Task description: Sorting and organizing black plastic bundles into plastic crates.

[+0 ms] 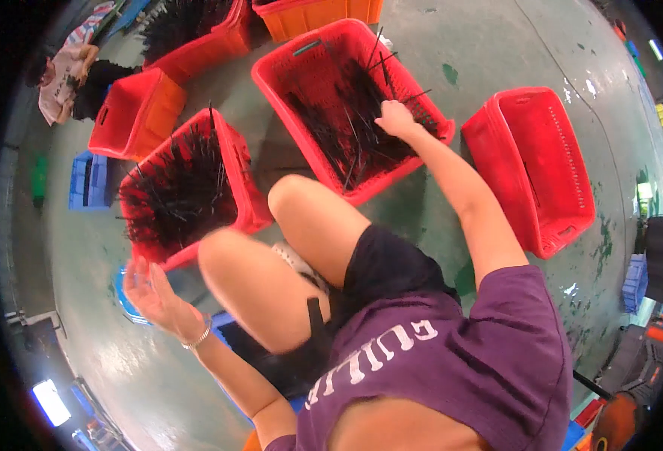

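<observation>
My right hand, its fingers curled, is over the right side of a large red plastic basket. Thin black strips lie loosely inside, and a few stick up past the rim close to that hand. Whether the fingers grip any of them is hidden. My left hand, slightly blurred, is held up with fingers spread and nothing in it. It is nearest to the lower corner of a second red crate, which is packed with a dense bundle of black strips.
To the right stands a red crate with a thin dark strip by its inner wall. More red and orange crates stand at upper left, near a seated person. A small blue crate and a blue object are on the green floor.
</observation>
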Motion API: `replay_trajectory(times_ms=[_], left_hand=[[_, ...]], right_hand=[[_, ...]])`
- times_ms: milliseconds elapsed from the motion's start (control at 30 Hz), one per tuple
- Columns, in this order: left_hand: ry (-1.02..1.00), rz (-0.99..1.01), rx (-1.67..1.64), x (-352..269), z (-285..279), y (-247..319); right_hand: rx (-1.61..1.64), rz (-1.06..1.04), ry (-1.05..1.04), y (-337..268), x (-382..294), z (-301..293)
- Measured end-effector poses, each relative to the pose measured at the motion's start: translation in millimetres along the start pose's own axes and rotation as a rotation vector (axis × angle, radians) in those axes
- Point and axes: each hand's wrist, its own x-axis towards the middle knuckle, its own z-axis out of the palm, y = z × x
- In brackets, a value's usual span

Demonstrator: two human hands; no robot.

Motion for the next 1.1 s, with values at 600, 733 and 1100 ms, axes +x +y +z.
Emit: replay_trajectory(times_ms=[600, 733, 1100], left_hand=[[-0.954, 0.537, 0.098, -12, 173, 45], [-1.021, 0.523, 0.037, -17, 168, 37], [-1.138, 0.616, 0.213, -11, 167, 21]], right_hand=[[-0.127, 0.578, -0.563, -13, 60, 18], [-0.071, 0.558, -0.578, -10, 73, 34], [-0.595, -0.347, -0.826, 23, 132, 41]])
